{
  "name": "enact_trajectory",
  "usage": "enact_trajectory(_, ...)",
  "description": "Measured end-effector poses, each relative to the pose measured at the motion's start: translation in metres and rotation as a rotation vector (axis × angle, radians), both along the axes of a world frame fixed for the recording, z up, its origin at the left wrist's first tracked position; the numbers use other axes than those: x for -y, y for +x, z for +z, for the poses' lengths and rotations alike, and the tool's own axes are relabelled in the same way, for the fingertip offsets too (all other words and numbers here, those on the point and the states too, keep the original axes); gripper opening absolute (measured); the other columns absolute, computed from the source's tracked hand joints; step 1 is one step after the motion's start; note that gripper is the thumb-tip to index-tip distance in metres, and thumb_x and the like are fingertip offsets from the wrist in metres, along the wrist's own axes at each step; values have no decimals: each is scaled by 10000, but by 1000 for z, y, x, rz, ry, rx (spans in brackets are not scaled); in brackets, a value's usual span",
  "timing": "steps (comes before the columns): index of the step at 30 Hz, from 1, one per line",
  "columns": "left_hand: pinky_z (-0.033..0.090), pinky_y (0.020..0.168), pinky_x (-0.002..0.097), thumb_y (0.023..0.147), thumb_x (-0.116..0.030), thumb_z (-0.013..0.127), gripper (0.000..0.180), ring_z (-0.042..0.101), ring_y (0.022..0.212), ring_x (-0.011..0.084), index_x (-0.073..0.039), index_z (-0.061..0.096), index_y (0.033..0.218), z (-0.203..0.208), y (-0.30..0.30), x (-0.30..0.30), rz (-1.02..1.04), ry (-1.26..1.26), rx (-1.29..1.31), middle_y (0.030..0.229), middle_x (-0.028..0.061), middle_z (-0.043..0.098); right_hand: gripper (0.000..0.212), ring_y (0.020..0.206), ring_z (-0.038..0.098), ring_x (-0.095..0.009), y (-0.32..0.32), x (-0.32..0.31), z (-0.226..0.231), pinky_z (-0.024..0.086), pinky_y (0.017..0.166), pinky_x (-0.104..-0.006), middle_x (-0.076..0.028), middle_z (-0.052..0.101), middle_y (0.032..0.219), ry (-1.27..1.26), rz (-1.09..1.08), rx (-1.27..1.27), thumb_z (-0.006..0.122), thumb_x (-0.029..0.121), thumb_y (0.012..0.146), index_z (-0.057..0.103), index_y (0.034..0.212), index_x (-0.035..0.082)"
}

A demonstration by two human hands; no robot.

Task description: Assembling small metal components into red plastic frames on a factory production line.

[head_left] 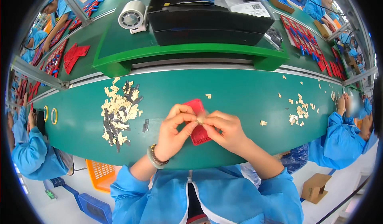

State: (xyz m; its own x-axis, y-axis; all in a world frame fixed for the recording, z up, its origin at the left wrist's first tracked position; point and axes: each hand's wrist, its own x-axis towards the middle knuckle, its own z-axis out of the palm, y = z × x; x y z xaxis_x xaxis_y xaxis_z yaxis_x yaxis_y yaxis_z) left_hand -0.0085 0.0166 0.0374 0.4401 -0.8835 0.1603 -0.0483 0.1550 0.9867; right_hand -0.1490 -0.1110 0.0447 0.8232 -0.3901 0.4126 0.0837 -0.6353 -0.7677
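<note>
At frame centre, the left hand (174, 129) and right hand (226, 129) pinch a small beige chip (200, 121) over a flat red plastic tray (198, 122); a heap of beige and dark chips (119, 113) lies left.

Small white fan (132, 16), black stacked trays (209, 18) — orange crate (100, 174), cardboard box (315, 187)

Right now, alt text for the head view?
Both hands, left hand and right hand, pinch a small beige piece over a red tray on a green belt. A pile of beige and dark pieces lies to the left.
</note>
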Motion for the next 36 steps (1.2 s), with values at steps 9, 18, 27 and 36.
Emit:
enact_trajectory(9,424,890,369,767,-35,697,95,532,1021,249,-44,666,857,8,-3,-2,102,22,445,1082,87,601,213,581,599,-197,1,-6,-1,471,494,-288,-57,642,785,-426,-152,222,765,38,709,639,880,26)
enact_trajectory(18,376,953,453,688,-49,720,106,535,1159,293,-86,677,778,13,-4,3,46,-166,793,1091,36,684,142,628,628,-206,-18,-7,5,489,537,-284,-105,658,840,105,37,13,648,-29,779,653,919,-2)
enact_trajectory(27,471,855,421,680,-60,760,168,606,1024,286,-38,672,822,11,-14,7,-311,-426,584,1029,74,682,130,566,559,-190,-55,27,-23,462,524,-316,-93,608,750,16,-325,-281,643,-33,746,633,840,56)
enact_trajectory(36,497,748,363,651,-72,662,136,602,826,246,-26,615,770,-7,-12,9,117,-569,1136,816,97,612,248,765,593,-200,-26,10,20,476,605,-312,-56,591,895,52,76,-233,774,55,672,608,855,72)
